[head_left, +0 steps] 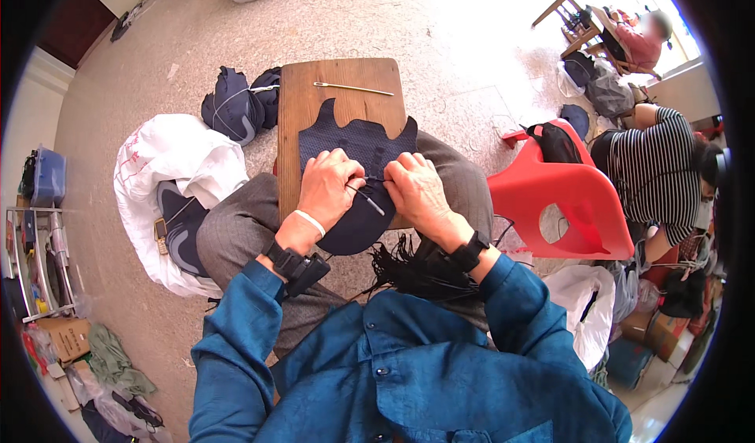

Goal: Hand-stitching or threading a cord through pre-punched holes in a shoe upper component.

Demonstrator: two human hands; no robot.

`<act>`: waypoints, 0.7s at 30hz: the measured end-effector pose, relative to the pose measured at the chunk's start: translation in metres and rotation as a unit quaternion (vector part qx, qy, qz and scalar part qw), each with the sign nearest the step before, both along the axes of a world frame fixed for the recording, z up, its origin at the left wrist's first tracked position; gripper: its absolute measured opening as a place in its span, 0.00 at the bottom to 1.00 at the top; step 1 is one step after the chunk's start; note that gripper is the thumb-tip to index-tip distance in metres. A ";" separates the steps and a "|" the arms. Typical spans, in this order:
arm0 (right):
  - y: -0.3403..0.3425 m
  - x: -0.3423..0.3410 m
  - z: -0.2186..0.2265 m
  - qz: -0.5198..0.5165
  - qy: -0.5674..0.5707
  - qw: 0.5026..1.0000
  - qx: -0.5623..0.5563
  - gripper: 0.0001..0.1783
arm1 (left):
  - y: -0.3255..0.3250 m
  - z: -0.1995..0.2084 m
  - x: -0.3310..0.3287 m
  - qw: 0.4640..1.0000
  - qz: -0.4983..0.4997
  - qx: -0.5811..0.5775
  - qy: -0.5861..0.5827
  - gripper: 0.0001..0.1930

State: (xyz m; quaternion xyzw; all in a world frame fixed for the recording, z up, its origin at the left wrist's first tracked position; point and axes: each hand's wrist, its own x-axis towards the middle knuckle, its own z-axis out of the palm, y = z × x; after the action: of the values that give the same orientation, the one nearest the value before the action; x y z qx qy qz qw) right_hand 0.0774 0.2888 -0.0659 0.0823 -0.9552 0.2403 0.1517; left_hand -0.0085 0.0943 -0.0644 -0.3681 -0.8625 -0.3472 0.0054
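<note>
L hand (334,183): thumb & fingers closed in a pinch, gripping the lace (375,205) a little way from its pale tip
R hand (417,187): fingertips closed also, prob on other part of same lace; if cloth is caught too, cannot tell
Lace: dark, thin, crosses the short gap btw hands; its tip lies over the cloth (346,136)
Lace handling: prob light & limp, tip stiffer, so tip is the better place to take
Cloth: dark blue, under both hands on the bench (295,89), w/ two horns at far side, round end toward body
Cloth handling: prob light, soft, not fragile; surface looks textured, so not very slippery; best hold is at wide side parts, horns may fold
Bench edges: L thigh (244,227) & R thigh (464,176) stand close on both sides; round end seems to pass the near edge
Room: mostly ahead, over far bench top, where a needle (354,88) lies crosswise
Lap: black fringe (401,270) btw the forearms
L side: white bag (149,152) by L thigh, tied bundle (232,105) near bench
R side: red chair (543,180) near R thigh, so less room for R elbow
</note>
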 end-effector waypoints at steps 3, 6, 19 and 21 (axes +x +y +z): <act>-0.005 -0.001 -0.008 -0.010 -0.001 1.000 0.010 0.06 | 0.002 -0.004 -0.008 0.998 -0.010 -0.015 -0.057 0.05; -0.016 -0.005 -0.009 -0.003 -0.019 1.000 0.012 0.05 | 0.004 0.000 -0.011 0.994 -0.022 -0.029 -0.101 0.05; -0.006 0.002 0.000 -0.009 -0.028 0.997 -0.077 0.05 | -0.004 -0.002 -0.021 0.993 -0.073 -0.062 -0.064 0.07; -0.007 -0.001 -0.008 -0.009 -0.010 0.999 -0.052 0.04 | -0.005 -0.002 -0.021 0.994 -0.083 -0.044 -0.065 0.07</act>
State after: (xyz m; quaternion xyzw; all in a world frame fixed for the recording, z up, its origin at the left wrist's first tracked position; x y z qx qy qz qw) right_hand 0.0762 0.2814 -0.0739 0.0627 -0.9436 0.2895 0.1481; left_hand -0.0296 0.0890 -0.0661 -0.4147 -0.8421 -0.3314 -0.0952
